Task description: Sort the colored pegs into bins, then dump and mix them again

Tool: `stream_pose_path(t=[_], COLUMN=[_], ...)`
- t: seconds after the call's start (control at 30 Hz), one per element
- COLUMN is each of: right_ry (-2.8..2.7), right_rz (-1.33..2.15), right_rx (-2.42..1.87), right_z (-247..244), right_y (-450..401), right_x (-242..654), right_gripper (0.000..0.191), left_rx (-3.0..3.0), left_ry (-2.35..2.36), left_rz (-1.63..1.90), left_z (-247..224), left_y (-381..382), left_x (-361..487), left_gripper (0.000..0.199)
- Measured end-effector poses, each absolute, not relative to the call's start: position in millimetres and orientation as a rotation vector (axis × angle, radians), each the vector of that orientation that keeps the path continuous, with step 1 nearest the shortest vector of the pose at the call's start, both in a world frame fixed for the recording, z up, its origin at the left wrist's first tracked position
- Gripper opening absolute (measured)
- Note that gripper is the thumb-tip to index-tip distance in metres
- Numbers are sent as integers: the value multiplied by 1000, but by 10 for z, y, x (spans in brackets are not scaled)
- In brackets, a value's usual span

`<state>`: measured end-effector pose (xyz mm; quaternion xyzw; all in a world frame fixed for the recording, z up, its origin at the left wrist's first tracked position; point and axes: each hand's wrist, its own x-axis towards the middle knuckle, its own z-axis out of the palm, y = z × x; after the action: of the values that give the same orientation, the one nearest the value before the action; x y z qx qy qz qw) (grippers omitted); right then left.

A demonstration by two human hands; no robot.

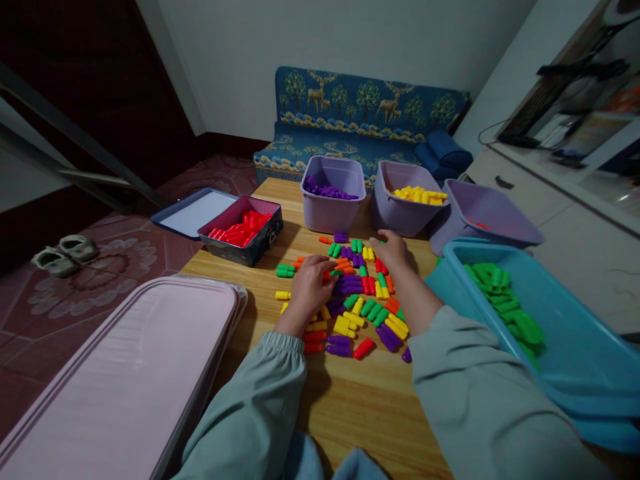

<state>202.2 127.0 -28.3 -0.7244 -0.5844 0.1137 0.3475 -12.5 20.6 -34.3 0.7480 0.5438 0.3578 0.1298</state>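
Many small capsule-shaped pieces in red, yellow, green, purple and orange lie in a spread on the wooden table (350,413). Over the left part of that spread is my left hand (311,285), its fingers bent down among orange and green pieces; what its fingertips hold, if anything, is hidden. At the spread's upper right, my right hand (391,249) has its fingers apart, near a green piece. Purple pieces (349,285) lie side by side between the hands. A red piece (365,348) and a purple pair (339,345) are nearest to me.
Behind the spread stand lilac bins with purple pieces (327,191), yellow pieces (420,195) and a few red ones. A metal box (243,250) of red pieces is at left, a pink lid (135,373) nearer. The blue tub (560,320) at right holds green pieces.
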Motion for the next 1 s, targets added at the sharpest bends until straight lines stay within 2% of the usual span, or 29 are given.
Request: stream_pose_path(t=[0.13,0.33,0.5,0.6,0.7,0.8,1.0], right_ry=[-1687,-1565,-1836,-1971,-2127,-2312,-2364], right_rz=[325,280,578,428,229,203,129], right_rx=[-1970,-1807,-1727,-1801,-1763,-1757,-1892], right_z=[-251,-163,4,97,118,72,32], right_y=[1226,1220,1068,1046,1136,1214,1125], right_x=[1926,1840,1600,1450,1340,1263,1173], right_gripper=[21,28,20,20,35,49,38], left_rx=[2166,2167,2162,2162,2155,2158,2152], left_ry=[1585,1583,1581,1577,1579,1571,1565], left_rz=[1043,1042,1050,1047,1028,1031,1041], left_z=[-336,-352,-361,-358,-356,-358,-360], left_y=[207,214,214,214,214,218,223], left_x=[-124,-133,-128,-122,-122,-125,-125], left_gripper=[24,27,26,26,28,29,28])
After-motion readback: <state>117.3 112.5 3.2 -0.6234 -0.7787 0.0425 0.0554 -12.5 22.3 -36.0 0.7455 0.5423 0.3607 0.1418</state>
